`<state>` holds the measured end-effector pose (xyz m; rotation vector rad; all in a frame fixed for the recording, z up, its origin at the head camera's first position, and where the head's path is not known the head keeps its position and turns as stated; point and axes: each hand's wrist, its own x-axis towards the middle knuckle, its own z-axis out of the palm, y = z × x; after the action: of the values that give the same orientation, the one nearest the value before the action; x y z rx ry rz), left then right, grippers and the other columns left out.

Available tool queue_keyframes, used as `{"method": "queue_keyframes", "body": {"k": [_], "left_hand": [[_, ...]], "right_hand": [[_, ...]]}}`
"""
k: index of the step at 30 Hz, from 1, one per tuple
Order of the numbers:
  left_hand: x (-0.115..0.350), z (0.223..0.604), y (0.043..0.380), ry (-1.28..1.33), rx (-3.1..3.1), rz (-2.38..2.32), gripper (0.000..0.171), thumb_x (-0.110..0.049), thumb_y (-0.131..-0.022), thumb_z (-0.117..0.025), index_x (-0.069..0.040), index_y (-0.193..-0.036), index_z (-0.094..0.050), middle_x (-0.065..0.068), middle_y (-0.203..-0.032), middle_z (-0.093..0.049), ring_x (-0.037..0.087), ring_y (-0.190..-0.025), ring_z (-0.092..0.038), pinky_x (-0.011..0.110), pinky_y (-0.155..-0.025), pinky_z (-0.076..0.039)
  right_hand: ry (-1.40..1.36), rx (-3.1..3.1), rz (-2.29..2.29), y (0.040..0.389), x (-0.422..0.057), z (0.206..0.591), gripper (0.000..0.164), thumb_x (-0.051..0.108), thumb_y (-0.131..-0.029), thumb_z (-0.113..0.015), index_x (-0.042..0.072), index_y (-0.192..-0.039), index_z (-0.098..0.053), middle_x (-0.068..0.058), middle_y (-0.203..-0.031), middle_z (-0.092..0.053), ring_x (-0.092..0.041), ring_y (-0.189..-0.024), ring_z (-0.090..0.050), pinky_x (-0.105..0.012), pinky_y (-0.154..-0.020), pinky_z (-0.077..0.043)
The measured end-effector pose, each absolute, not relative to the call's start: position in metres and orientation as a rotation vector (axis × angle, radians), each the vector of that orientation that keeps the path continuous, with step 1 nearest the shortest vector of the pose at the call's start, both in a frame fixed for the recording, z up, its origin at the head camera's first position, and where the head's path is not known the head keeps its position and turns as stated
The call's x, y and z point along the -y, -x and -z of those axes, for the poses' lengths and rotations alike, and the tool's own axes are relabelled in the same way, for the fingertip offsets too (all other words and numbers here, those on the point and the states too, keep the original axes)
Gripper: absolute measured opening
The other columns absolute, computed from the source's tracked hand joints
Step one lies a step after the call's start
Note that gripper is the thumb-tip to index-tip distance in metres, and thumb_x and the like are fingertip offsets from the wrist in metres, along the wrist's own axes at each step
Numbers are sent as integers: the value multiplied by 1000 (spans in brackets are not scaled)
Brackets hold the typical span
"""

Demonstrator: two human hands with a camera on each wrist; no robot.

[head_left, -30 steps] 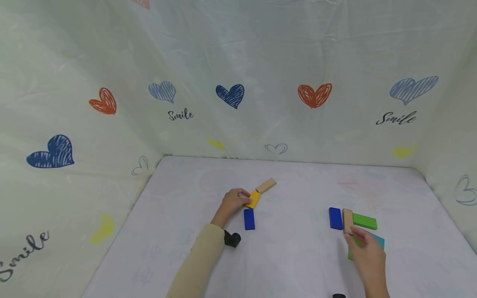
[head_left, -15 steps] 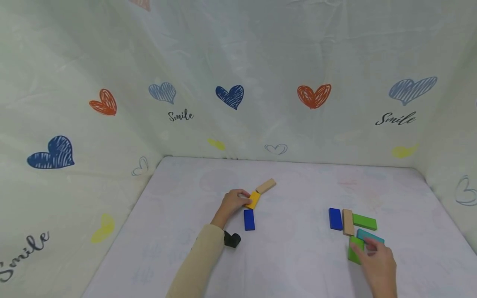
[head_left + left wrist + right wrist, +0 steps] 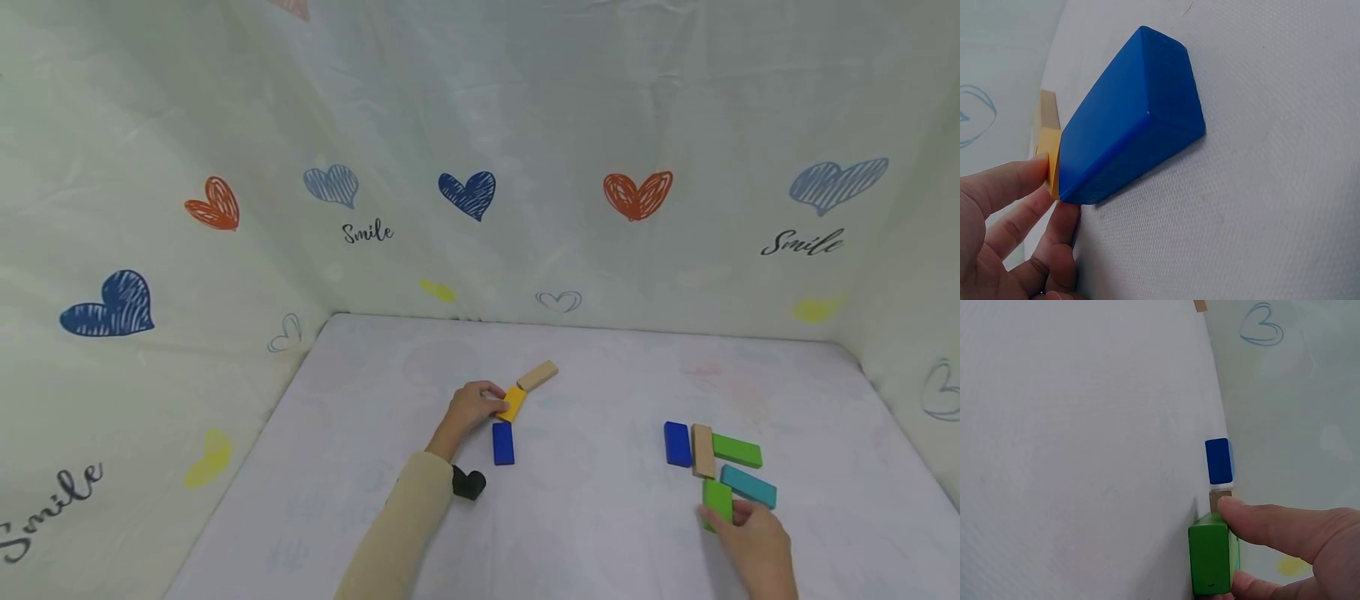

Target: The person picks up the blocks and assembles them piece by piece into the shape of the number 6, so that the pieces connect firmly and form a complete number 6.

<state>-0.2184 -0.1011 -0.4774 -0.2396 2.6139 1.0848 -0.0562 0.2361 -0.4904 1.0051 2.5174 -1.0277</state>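
My left hand (image 3: 471, 408) holds a yellow block (image 3: 513, 404) between thumb and fingers. A plain wooden block (image 3: 537, 376) extends from its far end, and a blue block (image 3: 503, 443) lies at its near end. In the left wrist view that blue block (image 3: 1116, 112) is large, and the yellow one (image 3: 1052, 147) shows behind it at the fingertips. On the right, my right hand (image 3: 759, 537) pinches a green block (image 3: 717, 500), thumb on its left side. The right wrist view shows this green block's end face (image 3: 1211, 559) beside the thumb.
Just beyond the right hand lie a teal block (image 3: 748, 487), another green block (image 3: 737, 450), a wooden block (image 3: 702, 451) and a second blue block (image 3: 677, 443). A black heart-shaped object (image 3: 470, 484) is by the left sleeve. White cloth covers the table (image 3: 592, 517); printed curtains (image 3: 555, 100) surround it.
My right hand has come back from the wooden block toward me, past the teal block, and now grips the nearer green block. My left hand has stayed on the yellow block.
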Motion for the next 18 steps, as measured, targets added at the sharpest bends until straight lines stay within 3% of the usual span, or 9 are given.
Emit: {"method": "queue_keyframes", "body": {"k": [9, 18], "left_hand": [[101, 475, 214, 195, -2619, -1099, 20, -27, -80, -71, -14, -96, -70, 7, -98, -64, 20, -84, -51, 34, -76, -40], [102, 475, 215, 184, -2619, -1117, 21, -27, -80, -71, -14, -97, -70, 5, -92, -63, 19, -80, -51, 32, -72, -39]], "right_hand": [[-1071, -2459, 988, 54, -233, 487, 56, 26, -87, -63, -21, -112, -47, -30, -95, -56, -32, -80, -50, -37, -68, -45], [-1116, -2418, 997, 55, -231, 483, 57, 26, -88, -61, -20, -117, -44, -31, -102, -53, -33, -86, -45, -38, -71, -44]]}}
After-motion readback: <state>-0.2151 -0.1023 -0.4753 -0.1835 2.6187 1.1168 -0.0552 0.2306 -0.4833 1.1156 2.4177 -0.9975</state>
